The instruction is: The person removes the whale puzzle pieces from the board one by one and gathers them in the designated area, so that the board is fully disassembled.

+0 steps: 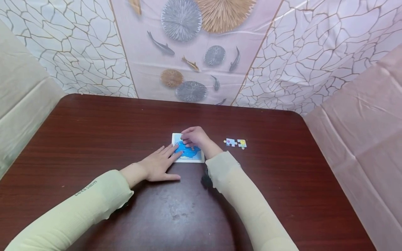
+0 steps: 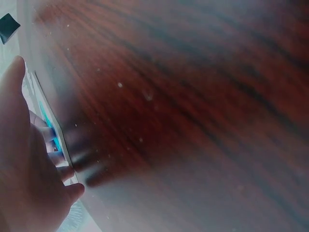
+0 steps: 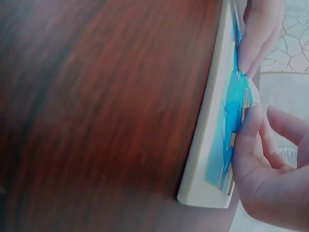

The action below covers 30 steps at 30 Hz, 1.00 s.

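A small jigsaw puzzle board [image 1: 198, 161] with a pale frame and a blue picture lies flat on the table. My left hand [image 1: 158, 164] rests at its left side, fingers straight and spread, fingertips over the picture and thumb out on the table. From the right, my right hand [image 1: 198, 137] reaches over the board with bent fingers. In the right wrist view its thumb [image 3: 252, 121] is right at the blue picture [image 3: 235, 101], beside tan gaps in it. I cannot tell whether a piece is between the right thumb and fingers.
Two loose jigsaw pieces lie right of the board: a pale one with a pink mark [image 1: 230, 142] and one with a yellow sun-like shape [image 1: 242, 143]. The dark reddish wooden table [image 1: 103, 132] ends at a patterned cloth backdrop [image 1: 191, 76].
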Each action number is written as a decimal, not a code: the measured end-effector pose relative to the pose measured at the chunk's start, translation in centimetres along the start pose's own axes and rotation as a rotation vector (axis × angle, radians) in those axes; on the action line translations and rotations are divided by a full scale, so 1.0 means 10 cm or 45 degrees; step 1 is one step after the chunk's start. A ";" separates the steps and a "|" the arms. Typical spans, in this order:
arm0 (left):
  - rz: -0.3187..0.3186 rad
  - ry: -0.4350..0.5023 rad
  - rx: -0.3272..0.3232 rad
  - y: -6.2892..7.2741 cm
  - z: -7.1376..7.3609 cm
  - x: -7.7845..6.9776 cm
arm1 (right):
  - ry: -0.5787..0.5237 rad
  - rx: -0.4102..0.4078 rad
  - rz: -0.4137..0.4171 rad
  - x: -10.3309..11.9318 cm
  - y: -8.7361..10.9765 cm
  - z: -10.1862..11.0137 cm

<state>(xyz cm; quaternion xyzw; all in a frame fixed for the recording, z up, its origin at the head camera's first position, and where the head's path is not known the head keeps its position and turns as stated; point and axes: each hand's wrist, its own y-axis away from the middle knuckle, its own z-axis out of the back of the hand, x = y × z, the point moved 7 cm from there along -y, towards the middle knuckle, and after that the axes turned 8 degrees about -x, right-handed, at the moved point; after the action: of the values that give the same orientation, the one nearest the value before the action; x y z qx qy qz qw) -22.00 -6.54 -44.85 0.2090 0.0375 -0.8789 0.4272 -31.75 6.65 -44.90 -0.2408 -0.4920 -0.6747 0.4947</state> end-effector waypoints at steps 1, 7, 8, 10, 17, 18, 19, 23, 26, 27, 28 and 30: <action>-0.002 -0.003 0.000 0.00 0.00 0.00 | 0.010 -0.014 0.005 0.00 0.00 0.00; -0.016 -0.026 -0.016 -0.01 0.00 0.00 | 0.032 -0.090 0.021 0.00 0.01 -0.01; -0.017 -0.028 -0.018 -0.01 0.00 0.00 | 0.031 -0.099 0.020 0.00 0.01 -0.01; -0.018 -0.028 -0.018 -0.01 0.00 0.00 | 0.030 -0.110 0.017 0.00 0.01 -0.02; -0.009 -0.019 -0.012 -0.01 0.00 0.00 | 0.002 -0.126 0.004 0.00 0.02 0.01; -0.008 -0.018 -0.010 -0.01 -0.01 0.00 | -0.008 -0.128 0.002 0.00 0.03 0.01; -0.006 -0.016 -0.008 -0.01 -0.01 0.00 | -0.019 -0.128 0.001 0.01 0.03 0.02; 0.003 -0.010 0.002 -0.01 -0.01 0.00 | -0.086 -0.117 0.003 0.01 0.03 0.07; 0.011 -0.011 0.010 -0.01 -0.01 0.00 | -0.126 -0.095 0.001 0.02 0.03 0.09; 0.013 -0.012 0.011 -0.01 -0.01 0.00 | -0.134 -0.089 0.000 0.02 0.03 0.10; 0.015 -0.013 0.012 0.00 -0.01 0.00 | -0.136 -0.085 0.001 0.02 0.03 0.12; 0.020 -0.014 0.014 0.00 -0.01 0.00 | -0.134 -0.079 0.004 0.03 0.04 0.14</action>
<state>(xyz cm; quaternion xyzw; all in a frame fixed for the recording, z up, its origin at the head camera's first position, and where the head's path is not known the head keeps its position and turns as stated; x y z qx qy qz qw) -21.98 -6.51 -44.89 0.2070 0.0286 -0.8768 0.4331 -31.76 7.77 -43.94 -0.2920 -0.4958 -0.6753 0.4614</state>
